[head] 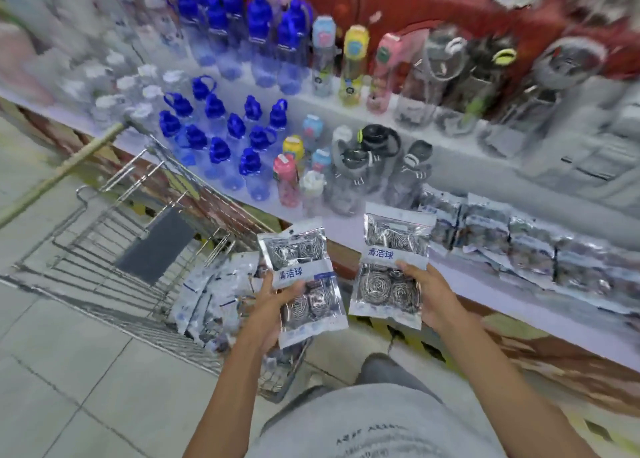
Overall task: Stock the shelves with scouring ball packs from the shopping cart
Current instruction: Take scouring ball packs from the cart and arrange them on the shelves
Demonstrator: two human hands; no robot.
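Each of my hands holds one scouring ball pack, a clear bag with a white band and blue print over silver steel balls. My left hand [268, 305] grips the left pack [304, 284] above the cart's right end. My right hand [431, 295] grips the right pack [391, 270] in front of the low shelf. More packs [214, 298] lie piled in the wire shopping cart [104, 249] at lower left. A row of the same packs [526, 249] stands on the lowest shelf [485, 295] to the right.
Blue-capped clear bottles [221, 132] and coloured drinking bottles [311, 166] fill the shelves above. Grey and black bottles [460, 87] stand further right. The cart's handle [62, 173] sticks out to the left over a tiled floor [86, 388]. My knee [384, 367] shows below.
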